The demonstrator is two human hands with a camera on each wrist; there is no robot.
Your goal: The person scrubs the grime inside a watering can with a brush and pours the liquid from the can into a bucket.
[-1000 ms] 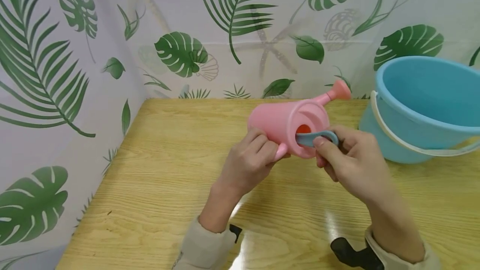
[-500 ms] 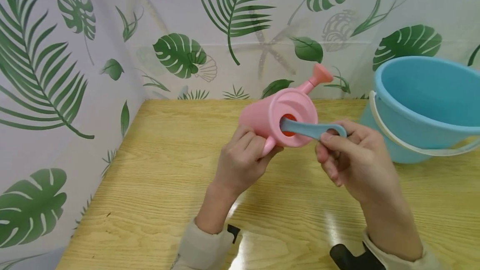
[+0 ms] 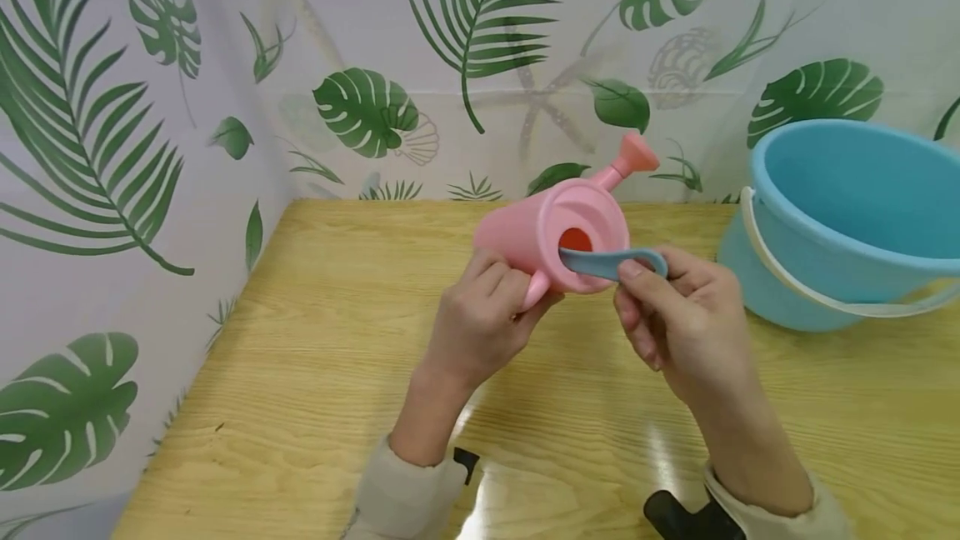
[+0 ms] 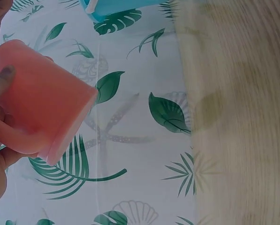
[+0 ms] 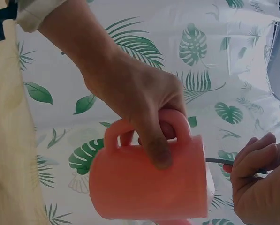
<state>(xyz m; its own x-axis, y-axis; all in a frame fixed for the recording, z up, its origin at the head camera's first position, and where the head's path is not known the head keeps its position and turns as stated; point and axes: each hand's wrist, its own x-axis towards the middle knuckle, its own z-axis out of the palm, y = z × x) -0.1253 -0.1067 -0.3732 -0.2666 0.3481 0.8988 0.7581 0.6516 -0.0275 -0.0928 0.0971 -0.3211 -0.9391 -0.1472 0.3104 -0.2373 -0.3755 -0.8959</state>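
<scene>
A pink toy watering can (image 3: 510, 233) is held tilted over the table, its round opening (image 3: 576, 239) facing the right hand. My left hand (image 3: 483, 319) grips its looped handle, and in the right wrist view the thumb lies along the can's wall (image 5: 130, 187). Between thumb and fingers my right hand (image 3: 697, 332) pinches a blue-grey tool handle (image 3: 600, 263) with a looped end. The handle's far end goes into the can's opening, where its head is hidden. Orange-red shows inside the can. The spout with its sprinkler head (image 3: 636, 153) points up and right.
A large light-blue bucket (image 3: 810, 282) with a white carrying handle (image 3: 795, 286) stands on the right of the wooden table (image 3: 315, 340). A leaf-patterned cloth (image 3: 420, 15) hangs behind and along the left side.
The watering can has shifted left and turned its opening more toward the head camera. The tool handle came further out of the opening, then moved partly back in as my right hand shifted left.
</scene>
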